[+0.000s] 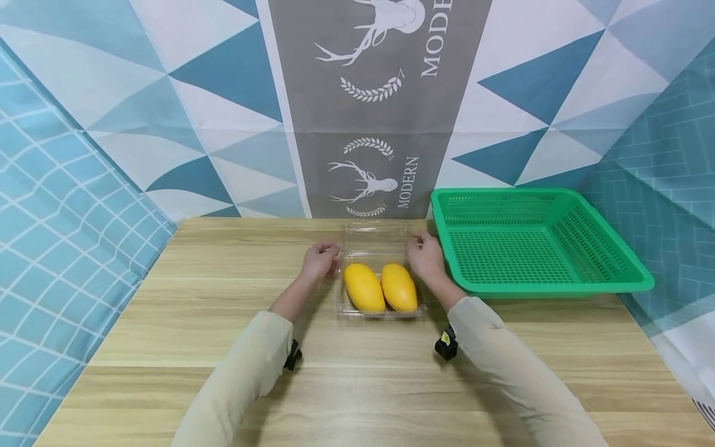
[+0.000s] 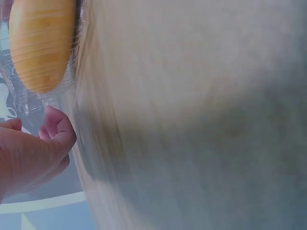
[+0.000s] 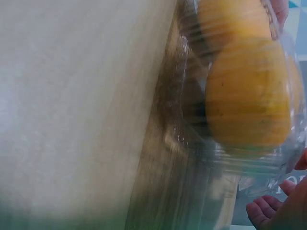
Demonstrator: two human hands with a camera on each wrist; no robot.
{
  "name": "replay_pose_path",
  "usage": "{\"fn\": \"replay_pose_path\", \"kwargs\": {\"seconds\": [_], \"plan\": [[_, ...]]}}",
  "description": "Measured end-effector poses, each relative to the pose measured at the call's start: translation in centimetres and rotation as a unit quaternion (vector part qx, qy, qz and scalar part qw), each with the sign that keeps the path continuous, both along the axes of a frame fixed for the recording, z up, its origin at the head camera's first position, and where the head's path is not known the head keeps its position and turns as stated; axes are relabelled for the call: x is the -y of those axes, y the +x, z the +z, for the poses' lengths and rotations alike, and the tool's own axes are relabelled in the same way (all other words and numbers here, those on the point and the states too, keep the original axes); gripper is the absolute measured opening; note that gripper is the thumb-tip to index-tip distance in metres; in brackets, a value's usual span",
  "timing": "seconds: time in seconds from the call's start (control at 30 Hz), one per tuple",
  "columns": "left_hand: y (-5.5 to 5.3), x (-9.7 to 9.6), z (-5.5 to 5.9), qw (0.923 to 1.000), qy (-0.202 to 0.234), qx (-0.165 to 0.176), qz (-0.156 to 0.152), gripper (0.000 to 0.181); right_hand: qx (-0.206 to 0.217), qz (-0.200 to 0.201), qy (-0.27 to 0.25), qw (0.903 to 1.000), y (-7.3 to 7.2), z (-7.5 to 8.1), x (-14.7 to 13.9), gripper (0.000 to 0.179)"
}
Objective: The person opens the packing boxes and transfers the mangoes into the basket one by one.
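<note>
The two fruits are golden yellow, their container clear and colourless. The basket is bright green; the counter, pale brown wood grain. The backdrop mixes blue, grey-blue and white triangles (its grey band bears white deer and lettering). The sleeves are cream.

In front of you is a table with a pale wood-grain top. Directly on it you have a clear plastic container, lid open, and a green perforated basket to its right.
</note>
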State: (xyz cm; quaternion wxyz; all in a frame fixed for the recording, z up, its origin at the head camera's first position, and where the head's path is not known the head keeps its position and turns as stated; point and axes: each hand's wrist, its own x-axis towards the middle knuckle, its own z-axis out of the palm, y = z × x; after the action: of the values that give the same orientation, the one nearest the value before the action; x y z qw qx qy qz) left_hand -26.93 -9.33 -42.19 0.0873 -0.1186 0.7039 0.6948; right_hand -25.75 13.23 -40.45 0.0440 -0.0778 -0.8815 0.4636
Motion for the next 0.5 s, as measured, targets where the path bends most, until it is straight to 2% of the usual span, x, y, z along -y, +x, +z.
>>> {"fn": "replay_pose_path", "kwargs": {"seconds": [0.23,0.5], "plan": [[1.1,0.1,0.3,0.9998,-0.015,0.006,-0.011,0.038,-0.013,0.021,0.028,0.9993,1.6,0.7,0.2,0.044],[2.4,0.2,0.5,0.9995,-0.025,-0.001,-0.021,0.040,-0.030,0.049,0.017,0.9982,3.5,1.5,0.0,0.043]]}}
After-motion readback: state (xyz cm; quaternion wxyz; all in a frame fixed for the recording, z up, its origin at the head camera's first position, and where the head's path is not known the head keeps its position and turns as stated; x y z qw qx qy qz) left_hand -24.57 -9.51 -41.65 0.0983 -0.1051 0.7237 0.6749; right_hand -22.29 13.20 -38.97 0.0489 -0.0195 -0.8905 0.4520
